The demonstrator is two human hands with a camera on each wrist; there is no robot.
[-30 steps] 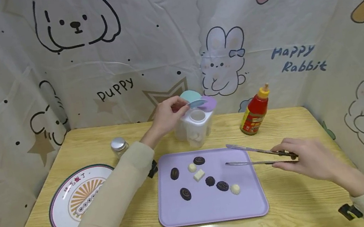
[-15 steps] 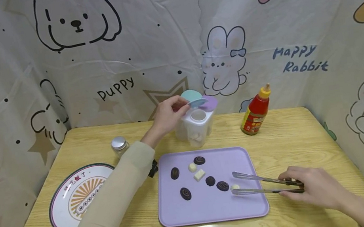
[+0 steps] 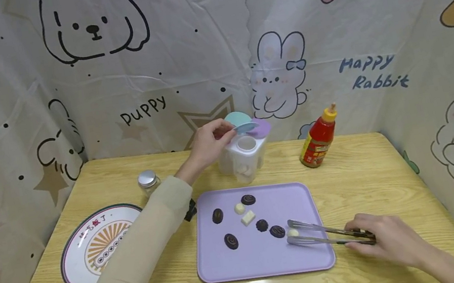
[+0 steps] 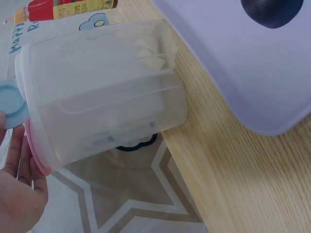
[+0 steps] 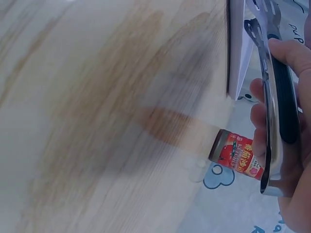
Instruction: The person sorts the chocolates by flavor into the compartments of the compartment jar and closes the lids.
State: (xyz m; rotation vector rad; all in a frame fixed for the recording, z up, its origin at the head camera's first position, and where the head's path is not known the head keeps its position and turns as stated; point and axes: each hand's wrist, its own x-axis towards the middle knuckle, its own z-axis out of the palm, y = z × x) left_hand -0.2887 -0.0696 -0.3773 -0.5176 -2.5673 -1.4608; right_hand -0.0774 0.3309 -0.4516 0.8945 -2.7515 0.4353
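Five dark sweets [image 3: 231, 241], three pale sweets [image 3: 248, 218] on one tray [image 3: 269, 260]; one bottle [image 3: 317, 144]

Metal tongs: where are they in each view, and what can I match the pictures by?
Head: metal tongs right of centre, in the lower half, held by the right hand.
Left wrist: not in it.
Right wrist: along the right side, from the top edge to below the middle.
Landmark: red bottle, at right, top left and lower right respectively.
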